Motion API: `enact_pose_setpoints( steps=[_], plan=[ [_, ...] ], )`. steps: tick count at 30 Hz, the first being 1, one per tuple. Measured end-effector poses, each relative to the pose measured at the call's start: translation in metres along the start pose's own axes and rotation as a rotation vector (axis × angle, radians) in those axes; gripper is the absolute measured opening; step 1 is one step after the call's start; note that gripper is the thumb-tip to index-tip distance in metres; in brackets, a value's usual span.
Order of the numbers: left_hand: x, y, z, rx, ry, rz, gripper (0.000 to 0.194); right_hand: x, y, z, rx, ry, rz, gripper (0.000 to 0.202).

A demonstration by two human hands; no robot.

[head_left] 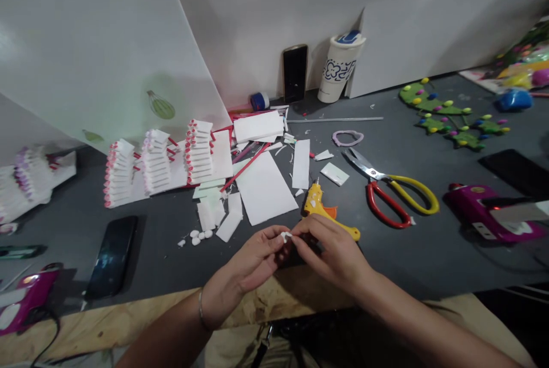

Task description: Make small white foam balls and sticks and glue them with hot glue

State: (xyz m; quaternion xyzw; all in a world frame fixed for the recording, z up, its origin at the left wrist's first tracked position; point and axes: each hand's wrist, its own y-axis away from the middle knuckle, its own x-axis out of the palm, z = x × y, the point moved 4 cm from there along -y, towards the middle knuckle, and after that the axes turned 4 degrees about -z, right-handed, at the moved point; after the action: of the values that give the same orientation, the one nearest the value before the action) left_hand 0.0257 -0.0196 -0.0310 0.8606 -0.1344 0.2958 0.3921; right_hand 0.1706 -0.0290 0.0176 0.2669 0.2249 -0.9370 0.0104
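Over the table's front edge my left hand [266, 253] and my right hand [328, 245] meet, fingertips pinched around a small white piece [286, 236]. Its exact kind is too small to make out. Just beyond my right hand lies a yellow glue gun [315, 199] with an orange trigger, its handle partly behind the fingers. Small round white pieces [200, 236] lie in a cluster left of my left hand. Cut white strips [230, 217] and a large white sheet [266, 188] are spread just past the hands.
Red-and-yellow-handled scissors [377, 176] lie open at right, near a purple power strip [484, 213]. Stacked white pieces with red tips [199, 153] stand at left. A black phone [111, 256] lies at front left. A white cup [338, 67] leans by the back wall.
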Motion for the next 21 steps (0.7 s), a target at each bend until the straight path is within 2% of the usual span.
enact_pose_setpoints(
  steps=[4, 7, 11, 16, 21],
  plan=[
    [0.002, 0.001, -0.002, 0.014, -0.046, -0.012, 0.026, -0.011, -0.004, -0.001, 0.012, 0.033, -0.036, 0.01],
    [0.003, 0.003, -0.005, -0.003, -0.011, -0.021, 0.027, -0.026, -0.007, -0.007, 0.004, 0.163, -0.073, 0.011],
    [-0.001, 0.003, -0.007, -0.032, 0.082, -0.042, 0.024, -0.039, -0.003, -0.023, -0.023, 0.437, 0.018, 0.008],
    [-0.007, 0.001, -0.008, -0.032, 0.165, -0.039, 0.021, -0.043, 0.016, -0.044, 0.017, 0.6, 0.099, 0.035],
    [-0.008, 0.0, -0.009, -0.013, 0.218, -0.057, 0.02, -0.037, 0.022, -0.056, 0.055, 0.609, 0.12, 0.035]
  ],
)
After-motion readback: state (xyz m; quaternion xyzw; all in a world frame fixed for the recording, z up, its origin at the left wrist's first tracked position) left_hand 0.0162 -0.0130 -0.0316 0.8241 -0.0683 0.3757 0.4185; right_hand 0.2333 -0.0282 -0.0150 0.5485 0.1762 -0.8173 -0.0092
